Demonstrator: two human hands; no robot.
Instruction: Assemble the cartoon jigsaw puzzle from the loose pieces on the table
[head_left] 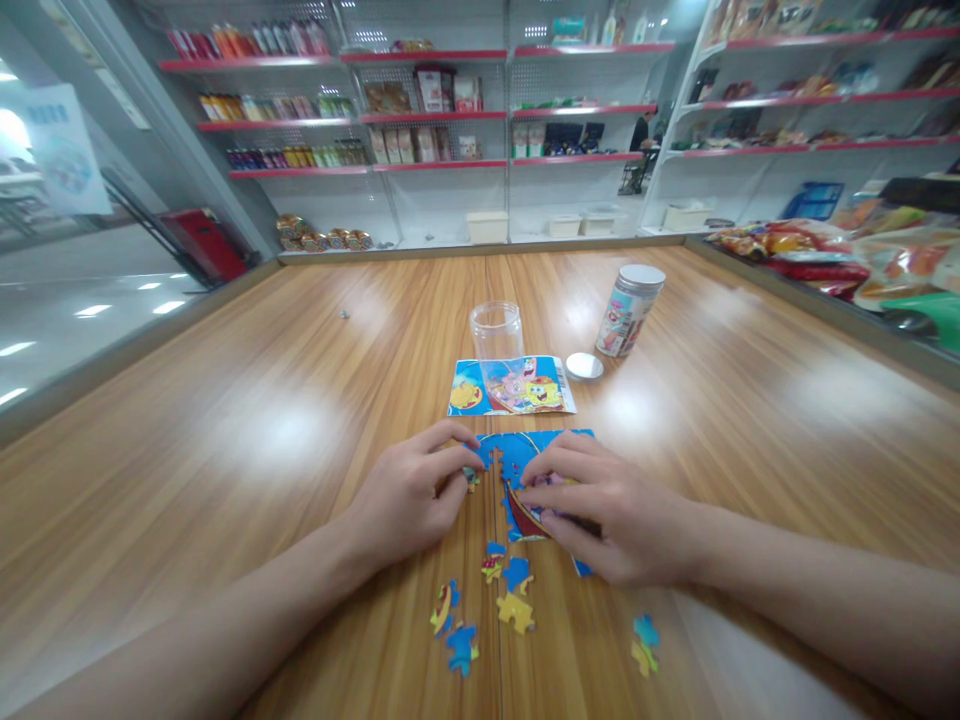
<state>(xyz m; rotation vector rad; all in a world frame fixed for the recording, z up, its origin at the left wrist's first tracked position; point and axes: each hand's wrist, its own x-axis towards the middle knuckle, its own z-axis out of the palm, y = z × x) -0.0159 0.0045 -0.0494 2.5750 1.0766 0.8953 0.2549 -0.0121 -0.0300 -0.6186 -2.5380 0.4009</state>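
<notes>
A partly joined jigsaw puzzle (517, 450) with a blue background and a dark red patch lies in front of me. My left hand (420, 490) is at its left edge, thumb and fingers closed around a small puzzle piece (472, 478) that is mostly hidden. My right hand (607, 505) rests over the puzzle's right part, fingers spread and bent, covering much of the picture. Nearer to me lie several loose pieces, among them a yellow piece (516, 612), a blue piece (462, 648) and a blue-and-yellow piece (645, 645).
Behind the puzzle lies a cartoon picture sheet (469, 390), with a clear open jar (496, 325) standing at its back edge. A silver lid (585, 367) and a labelled canister (630, 310) are to the right. Snack bags (795, 250) and stocked shelves (435, 115) surround the wooden table (225, 400).
</notes>
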